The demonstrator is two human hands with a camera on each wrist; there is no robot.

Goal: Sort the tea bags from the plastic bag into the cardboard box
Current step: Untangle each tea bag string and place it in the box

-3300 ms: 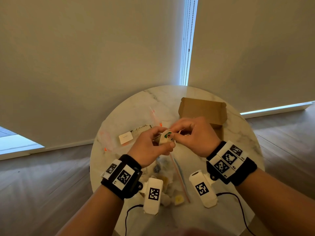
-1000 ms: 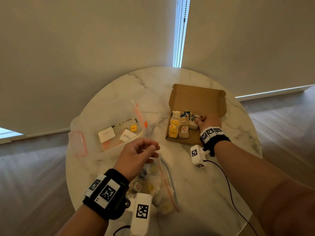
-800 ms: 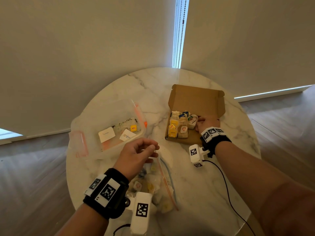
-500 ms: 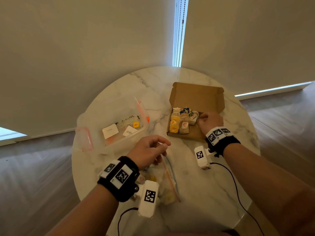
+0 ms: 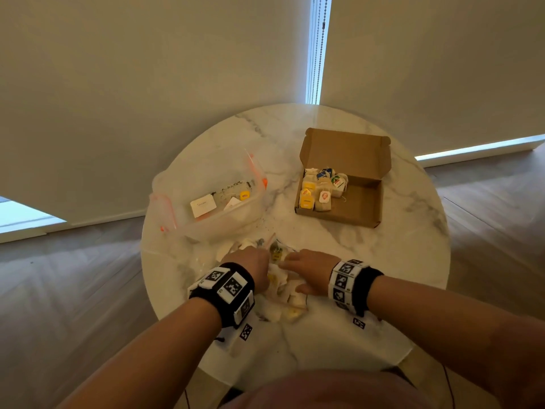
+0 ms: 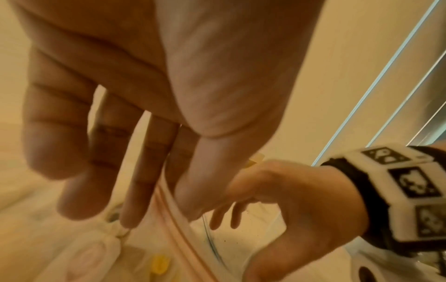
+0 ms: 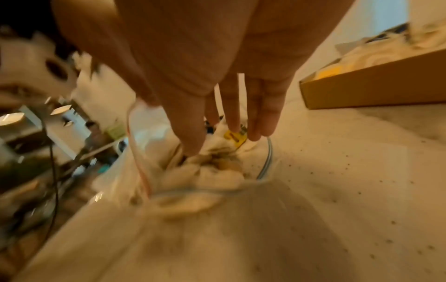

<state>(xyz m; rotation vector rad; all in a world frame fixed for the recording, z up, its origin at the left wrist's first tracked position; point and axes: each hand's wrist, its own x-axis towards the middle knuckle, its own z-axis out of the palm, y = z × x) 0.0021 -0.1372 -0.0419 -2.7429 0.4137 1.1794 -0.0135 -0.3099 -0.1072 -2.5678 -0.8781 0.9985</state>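
The right hand (image 5: 306, 268) has come back from the cardboard box (image 5: 364, 212), where half a second ago it was setting a tea bag beside the others, and now it reaches into the mouth of the plastic bag (image 7: 135, 152) at the near edge of the marble table (image 5: 383, 255). Its fingers (image 7: 263, 114) are stretched out straight and hold nothing; the tips hover just over a yellow tag (image 7: 235, 138) lying directly under them among the crumpled white tea bags in the bag (image 7: 212, 171).

The left hand (image 5: 252, 262) has dropped down to meet it. In the left wrist view its thumb and fingers lie along the pink zip edge (image 6: 173, 219) of the bag's opening, seemingly holding it apart, though I cannot tell whether they truly pinch it or only press against it.

So one delivery is done and the next pick is starting. The tea bags in the box (image 5: 321, 187) sit packed in its left half, well away from both hands, with the right half bare. A good heap remains in the bag, so I'd judge the sorting somewhere in the middle. A clear plastic container (image 5: 212, 202) with a few cards in it stands beyond the left hand.
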